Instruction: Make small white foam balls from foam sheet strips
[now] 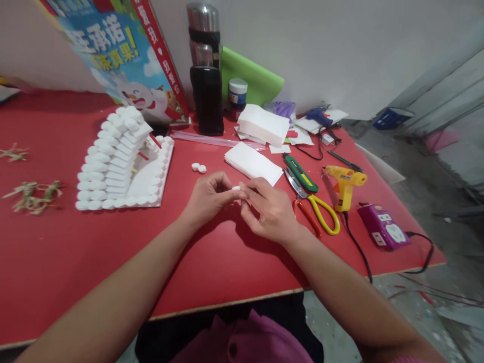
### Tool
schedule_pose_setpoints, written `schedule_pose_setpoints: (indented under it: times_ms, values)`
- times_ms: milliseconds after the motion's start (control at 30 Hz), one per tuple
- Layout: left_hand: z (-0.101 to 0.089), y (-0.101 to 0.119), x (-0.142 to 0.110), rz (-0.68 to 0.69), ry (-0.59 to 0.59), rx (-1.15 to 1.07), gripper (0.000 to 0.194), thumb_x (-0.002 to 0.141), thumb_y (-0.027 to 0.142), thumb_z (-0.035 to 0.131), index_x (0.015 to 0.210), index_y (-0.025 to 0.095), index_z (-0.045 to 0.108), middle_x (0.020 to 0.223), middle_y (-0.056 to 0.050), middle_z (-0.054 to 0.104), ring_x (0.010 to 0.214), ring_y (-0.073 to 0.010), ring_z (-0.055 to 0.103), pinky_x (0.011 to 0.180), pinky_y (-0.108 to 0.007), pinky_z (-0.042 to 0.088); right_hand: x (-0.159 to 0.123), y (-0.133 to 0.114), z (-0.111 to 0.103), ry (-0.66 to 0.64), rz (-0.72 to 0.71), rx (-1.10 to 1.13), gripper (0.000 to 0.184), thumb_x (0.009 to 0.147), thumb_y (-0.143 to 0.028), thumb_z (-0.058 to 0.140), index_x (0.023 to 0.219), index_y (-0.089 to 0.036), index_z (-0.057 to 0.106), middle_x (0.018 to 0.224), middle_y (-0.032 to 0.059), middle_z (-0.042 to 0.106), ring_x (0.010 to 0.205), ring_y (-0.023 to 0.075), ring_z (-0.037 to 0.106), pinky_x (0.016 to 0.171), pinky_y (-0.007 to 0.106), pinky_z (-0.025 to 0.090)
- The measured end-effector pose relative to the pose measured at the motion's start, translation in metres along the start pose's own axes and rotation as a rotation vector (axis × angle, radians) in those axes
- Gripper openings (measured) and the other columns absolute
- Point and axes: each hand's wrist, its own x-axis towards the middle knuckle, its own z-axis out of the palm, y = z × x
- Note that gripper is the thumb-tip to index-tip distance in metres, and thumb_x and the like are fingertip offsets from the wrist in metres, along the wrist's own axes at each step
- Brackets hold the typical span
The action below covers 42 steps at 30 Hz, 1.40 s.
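Over the red table, my left hand (212, 193) and my right hand (271, 209) meet, thumbs and fingertips pinched on a small white paper roll (236, 188). Most of that roll is hidden by the fingers. Two similar white rolls (198, 167) lie just beyond my left hand. Behind my right hand rests a stack of white paper sheets (254, 162). To the left stands a white model (126, 164) with stair-like steps, edged by rows of round white rolls.
Right of my hands lie scissors (319, 212), a green utility knife (300, 172), a yellow glue gun (344, 184) and a purple power socket (383, 227). A phone (207, 101) leans against a steel flask (203, 25). Straw knots (34, 195) lie far left; a colourful box (124, 60) stands behind.
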Motion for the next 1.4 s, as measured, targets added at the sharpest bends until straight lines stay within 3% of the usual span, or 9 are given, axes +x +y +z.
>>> schedule_pose_setpoints:
  times_ms: [767, 1400]
  values:
    - [-0.0011, -0.0051, 0.0014, 0.006, 0.016, 0.042, 0.042, 0.061, 0.039, 0.094, 0.062, 0.018, 0.057, 0.058, 0.001, 0.065, 0.053, -0.0113, 0.055, 0.050, -0.023, 0.039, -0.0009, 0.0013, -0.0003, -0.029, 0.024, 0.020, 0.023, 0.097, -0.018, 0.055, 0.115, -0.016, 0.069, 0.100, 0.0127, 0.069, 0.086, 0.0236, 0.068, 0.070, 0.037, 0.059]
    - [-0.0011, -0.0039, 0.0003, -0.022, 0.005, 0.043, 0.046, 0.059, 0.043, 0.096, 0.062, 0.018, 0.057, 0.059, 0.001, 0.065, 0.054, -0.0113, 0.054, 0.052, -0.023, 0.038, 0.0005, -0.0005, -0.0013, -0.008, 0.010, 0.011, 0.021, 0.098, -0.018, 0.054, 0.110, -0.012, 0.071, 0.096, 0.0134, 0.069, 0.083, 0.0226, 0.068, 0.067, 0.036, 0.059]
